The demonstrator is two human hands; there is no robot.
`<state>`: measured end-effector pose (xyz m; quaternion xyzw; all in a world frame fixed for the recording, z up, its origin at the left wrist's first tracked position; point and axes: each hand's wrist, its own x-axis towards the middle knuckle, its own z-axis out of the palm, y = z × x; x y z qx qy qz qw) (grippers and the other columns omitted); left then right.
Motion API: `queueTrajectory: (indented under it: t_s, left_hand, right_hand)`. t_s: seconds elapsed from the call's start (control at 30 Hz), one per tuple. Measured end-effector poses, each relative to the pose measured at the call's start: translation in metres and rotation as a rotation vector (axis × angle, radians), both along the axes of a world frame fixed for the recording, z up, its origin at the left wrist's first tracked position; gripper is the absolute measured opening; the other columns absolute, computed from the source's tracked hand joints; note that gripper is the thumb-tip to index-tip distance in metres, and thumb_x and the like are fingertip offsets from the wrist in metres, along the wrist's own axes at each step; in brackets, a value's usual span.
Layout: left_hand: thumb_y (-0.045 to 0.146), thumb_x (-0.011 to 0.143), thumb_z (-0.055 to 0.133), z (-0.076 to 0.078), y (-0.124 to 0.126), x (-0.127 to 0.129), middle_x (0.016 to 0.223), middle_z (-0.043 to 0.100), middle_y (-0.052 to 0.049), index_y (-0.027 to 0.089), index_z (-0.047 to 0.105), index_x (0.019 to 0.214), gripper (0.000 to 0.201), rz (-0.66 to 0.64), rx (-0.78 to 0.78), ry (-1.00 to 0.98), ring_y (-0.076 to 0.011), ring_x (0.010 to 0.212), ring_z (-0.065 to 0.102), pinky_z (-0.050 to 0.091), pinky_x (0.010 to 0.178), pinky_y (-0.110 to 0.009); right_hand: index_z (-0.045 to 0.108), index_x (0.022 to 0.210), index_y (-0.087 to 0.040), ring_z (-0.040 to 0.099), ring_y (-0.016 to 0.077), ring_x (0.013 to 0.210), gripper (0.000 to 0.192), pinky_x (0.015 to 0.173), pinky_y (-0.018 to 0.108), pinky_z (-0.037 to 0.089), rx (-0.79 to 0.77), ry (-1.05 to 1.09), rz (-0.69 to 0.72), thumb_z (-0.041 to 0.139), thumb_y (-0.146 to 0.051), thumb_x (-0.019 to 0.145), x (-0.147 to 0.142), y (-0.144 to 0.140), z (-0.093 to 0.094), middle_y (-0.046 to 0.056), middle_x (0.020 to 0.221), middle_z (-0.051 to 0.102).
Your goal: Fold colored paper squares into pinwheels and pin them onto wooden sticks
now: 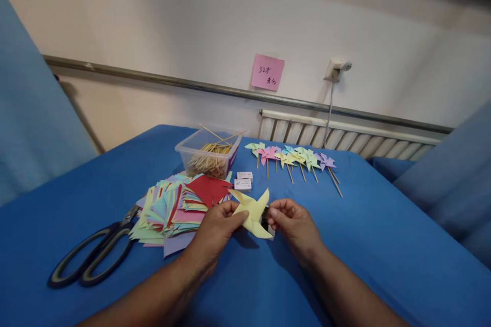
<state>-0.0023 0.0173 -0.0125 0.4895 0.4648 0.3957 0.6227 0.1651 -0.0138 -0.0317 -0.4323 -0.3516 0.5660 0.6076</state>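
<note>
- At the far left, large dark-handled scissors lie flat on the blue cloth, handles toward the person, blades reaching to the paper pile.
- Next, a fanned pile of coloured paper spreads over the cloth, with a red sheet on top near its right end.
- Just behind the pile stands a clear plastic tub of thin wooden sticks.
- The left hand comes in from the lower left, forearm slanting up and rightward, the hand in front of the pile's right end. Its thumb lies flat on top and its fingers curl underneath, closed on the yellow pinwheel.
- Beyond the hands, two small white boxes sit close together by the tub.
- The yellow pinwheel is held between the two hands, its face turned upward.
- Behind its right edge, a small container with dark contents is partly hidden.
- The right hand reaches in from the lower right, forearm slanting up and leftward. Its thumb and forefinger are drawn nearly together beside the container, the other fingers curled; whether the tips grip anything cannot be told.
- Farther back, pastel pinwheels on sticks lie in an overlapping row.
</note>
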Motion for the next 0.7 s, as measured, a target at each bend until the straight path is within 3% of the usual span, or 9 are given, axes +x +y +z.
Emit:
queueTrajectory:
  t_s: [0.17, 0.7]
  left_hand:
    - [0.03, 0.064, 0.067, 0.0044, -0.0014, 0.0016, 0.056, 0.06, 0.001, 0.015, 0.059, 0.065, 0.018, 0.014, -0.011, 0.033, -0.0123, 0.049, 0.052, 0.038, 0.048, -0.023]
    - [0.031, 0.065, 0.066, 0.0016, -0.0008, 0.0021, 0.057, 0.061, 0.0, 0.014, 0.059, 0.065, 0.019, 0.001, 0.013, 0.062, -0.0126, 0.051, 0.053, 0.038, 0.049, -0.023]
  right_hand:
    - [0.065, 0.077, -0.015, 0.061, 0.0129, 0.065, 0.024, 0.063, 0.025, 0.047, 0.07, -0.081, -0.055, 0.076, -0.033, 0.065, 0.0007, -0.0003, -0.0018, 0.004, 0.071, 0.069]
    - [0.064, 0.075, -0.016, 0.057, 0.0114, 0.056, 0.021, 0.057, 0.025, 0.045, 0.082, -0.107, -0.112, 0.074, -0.032, 0.067, -0.0004, -0.0006, 0.0038, 0.003, 0.065, 0.068]
